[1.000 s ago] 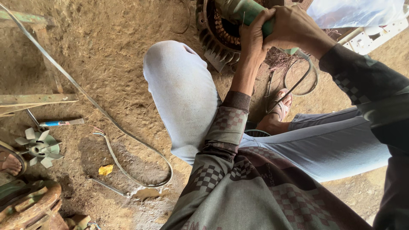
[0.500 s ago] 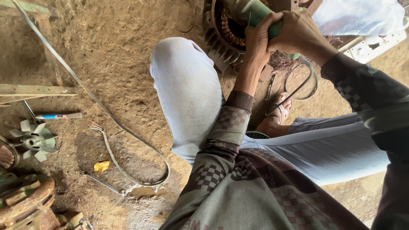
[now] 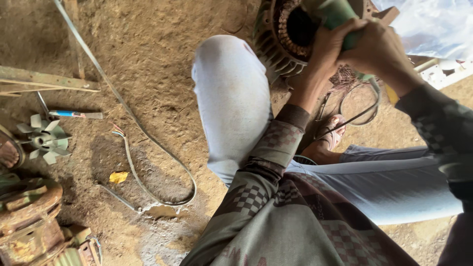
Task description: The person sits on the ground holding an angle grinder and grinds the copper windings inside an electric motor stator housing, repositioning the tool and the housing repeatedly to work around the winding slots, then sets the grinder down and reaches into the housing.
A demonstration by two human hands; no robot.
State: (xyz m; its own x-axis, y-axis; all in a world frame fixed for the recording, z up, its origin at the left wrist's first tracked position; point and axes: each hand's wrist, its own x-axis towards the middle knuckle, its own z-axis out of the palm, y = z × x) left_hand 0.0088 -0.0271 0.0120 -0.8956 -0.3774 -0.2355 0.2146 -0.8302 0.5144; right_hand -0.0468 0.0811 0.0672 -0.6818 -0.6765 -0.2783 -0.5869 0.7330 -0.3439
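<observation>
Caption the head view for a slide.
Both hands, left hand and right hand, grip a green tool handle at a copper-wound motor stator.

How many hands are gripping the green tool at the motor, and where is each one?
2. The left hand wraps the green tool from the left, over the motor. The right hand grips it from the right, touching the left hand.

Both arms reach forward and up, sleeves in checked fabric down to the wrists. Left hand is curled shut with fingers wrapped tight, wrist bent, forearm rising past the raised left knee. Right hand sits just beside it, touching, also clenched in a fist-like grip, knuckles toward the camera.
</observation>
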